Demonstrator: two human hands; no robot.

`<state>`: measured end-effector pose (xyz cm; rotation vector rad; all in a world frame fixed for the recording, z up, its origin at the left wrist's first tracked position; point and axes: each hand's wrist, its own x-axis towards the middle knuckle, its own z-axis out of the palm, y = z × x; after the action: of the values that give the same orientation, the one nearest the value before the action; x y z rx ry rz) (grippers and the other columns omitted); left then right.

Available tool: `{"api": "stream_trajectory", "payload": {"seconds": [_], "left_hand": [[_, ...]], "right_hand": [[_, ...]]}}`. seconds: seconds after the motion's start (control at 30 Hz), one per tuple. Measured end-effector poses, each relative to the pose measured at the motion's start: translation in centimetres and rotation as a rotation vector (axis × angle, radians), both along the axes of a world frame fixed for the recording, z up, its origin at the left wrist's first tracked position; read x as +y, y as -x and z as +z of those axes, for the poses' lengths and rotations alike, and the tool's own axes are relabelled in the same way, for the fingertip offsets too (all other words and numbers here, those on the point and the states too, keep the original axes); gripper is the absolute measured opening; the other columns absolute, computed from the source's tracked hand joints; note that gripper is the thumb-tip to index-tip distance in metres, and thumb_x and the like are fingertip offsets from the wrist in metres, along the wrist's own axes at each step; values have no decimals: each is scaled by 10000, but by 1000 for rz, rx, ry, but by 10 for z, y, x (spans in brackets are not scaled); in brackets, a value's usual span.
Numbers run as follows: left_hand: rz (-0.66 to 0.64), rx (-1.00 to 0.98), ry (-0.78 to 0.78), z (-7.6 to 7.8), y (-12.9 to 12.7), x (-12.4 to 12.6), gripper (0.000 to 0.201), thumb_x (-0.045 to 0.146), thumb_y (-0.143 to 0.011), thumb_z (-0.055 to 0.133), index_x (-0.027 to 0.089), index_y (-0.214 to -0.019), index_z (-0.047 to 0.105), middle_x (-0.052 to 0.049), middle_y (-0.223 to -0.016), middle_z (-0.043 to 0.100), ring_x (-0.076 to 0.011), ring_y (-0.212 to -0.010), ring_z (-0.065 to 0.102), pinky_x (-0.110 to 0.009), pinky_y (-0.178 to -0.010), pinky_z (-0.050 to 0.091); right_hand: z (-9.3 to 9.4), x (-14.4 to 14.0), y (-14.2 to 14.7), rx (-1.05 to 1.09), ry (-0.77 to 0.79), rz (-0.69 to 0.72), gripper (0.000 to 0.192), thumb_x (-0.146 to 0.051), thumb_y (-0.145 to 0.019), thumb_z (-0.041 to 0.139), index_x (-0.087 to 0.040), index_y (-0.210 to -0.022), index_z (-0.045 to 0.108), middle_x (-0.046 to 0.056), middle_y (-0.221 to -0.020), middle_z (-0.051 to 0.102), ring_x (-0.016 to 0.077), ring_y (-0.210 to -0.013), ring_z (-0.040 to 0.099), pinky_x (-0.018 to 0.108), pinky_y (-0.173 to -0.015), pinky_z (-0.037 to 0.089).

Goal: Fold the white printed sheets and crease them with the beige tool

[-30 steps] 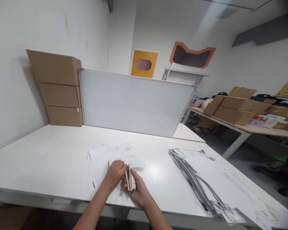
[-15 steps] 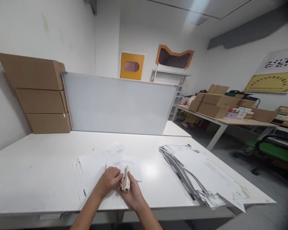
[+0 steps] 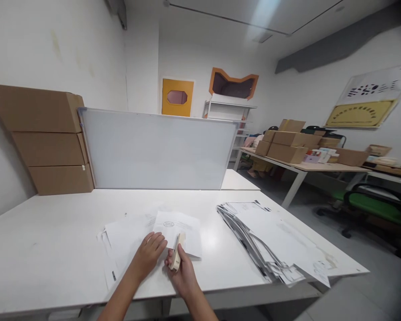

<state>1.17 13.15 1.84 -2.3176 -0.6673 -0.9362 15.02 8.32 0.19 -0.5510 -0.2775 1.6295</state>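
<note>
My right hand (image 3: 183, 273) is closed around a cream-coloured stapler (image 3: 177, 253), its front end tilted up over the lower part of a white sheet (image 3: 183, 225) with an oval stamp print. My left hand (image 3: 149, 256) rests just left of the stapler at the lower left corner of that sheet. Its fingers are stretched out and lie flat, apart from the stapler; the thumb is hidden. Under and left of this hand spread more loose white papers (image 3: 123, 232), some with small dark marks.
A thick, uneven pile of papers (image 3: 270, 232) lies on the right side of the white table (image 3: 67, 249), partly over its edge. Behind stand a whiteboard (image 3: 157, 151) and stacked cardboard boxes (image 3: 55, 149). Another table with boxes (image 3: 289, 145) and a green chair (image 3: 377, 209) are at right.
My left hand has drawn away from the stapler, and its fingers have straightened onto the paper. The stamped sheet shows more fully and lies flatter. The camera view has shifted slightly.
</note>
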Motion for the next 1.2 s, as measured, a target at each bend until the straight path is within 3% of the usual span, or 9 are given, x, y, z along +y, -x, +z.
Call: {"api": "stream_trajectory", "payload": {"seconds": [0.17, 0.3, 0.4, 0.6, 0.73, 0.83, 1.03, 1.2], "left_hand": [[94, -62, -30, -2, 2, 6, 314, -8, -844, 407, 140, -1057, 582, -96, -1016, 673, -223, -1009, 606, -387, -921, 448], [138, -91, 14, -4, 5, 10, 358, -5, -841, 408, 116, -1147, 550, -128, -1061, 657, -244, -1017, 603, -389, -881, 475], [182, -112, 36, -9, 6, 14, 423, -27, -828, 385, 128, -1196, 526, -131, -1084, 649, -247, -1020, 606, -389, -870, 486], [190, -104, 147, -20, 6, 19, 480, -46, -815, 359, 169, -1217, 509, -104, -1101, 653, -217, -959, 629, -354, -813, 514], [180, -132, 246, -21, 5, 20, 479, -20, -817, 357, 183, -1225, 505, -96, -1094, 658, -218, -926, 638, -366, -803, 517], [172, -136, 275, -20, 4, 21, 477, -16, -812, 347, 185, -1213, 510, -79, -1029, 671, -205, -833, 643, -345, -745, 519], [216, -99, 330, -25, 4, 24, 476, -44, -800, 341, 165, -1187, 523, -63, -950, 670, -191, -735, 612, -327, -685, 496], [269, -15, 481, -16, 3, 18, 310, -9, -837, 334, 181, -822, 579, -47, -783, 615, -194, -712, 584, -309, -639, 444]], "right_hand": [[3, -2, 5, 56, 42, -113, 338, -422, -645, 822, -160, -712, 619, -2, -598, 602, 98, -488, 503, 230, -541, 436], [3, -9, 9, -63, -67, -197, 381, -513, -665, 782, -179, -676, 597, -11, -610, 578, 97, -494, 468, 235, -528, 402], [6, -14, -4, -209, -86, -324, 398, -560, -708, 724, -187, -655, 598, -7, -594, 561, 114, -521, 460, 248, -541, 391], [34, -15, -96, -434, -199, -638, 325, -477, -687, 756, -175, -693, 634, -12, -594, 577, 139, -618, 507, 263, -637, 412], [53, -12, -169, -333, -144, -841, 184, -333, -750, 697, -177, -753, 601, -32, -667, 597, 110, -620, 536, 243, -657, 441], [55, -9, -213, -232, -32, -910, 117, -287, -844, 572, -194, -780, 542, -52, -629, 571, 110, -562, 549, 248, -593, 472], [41, -3, -258, -89, 170, -915, 114, -205, -902, 485, -206, -788, 488, -48, -571, 537, 127, -458, 536, 271, -479, 504], [38, 2, -269, 38, 175, -755, 56, -206, -901, 478, -188, -852, 498, 26, -728, 594, 145, -496, 568, 316, -465, 527]]}}
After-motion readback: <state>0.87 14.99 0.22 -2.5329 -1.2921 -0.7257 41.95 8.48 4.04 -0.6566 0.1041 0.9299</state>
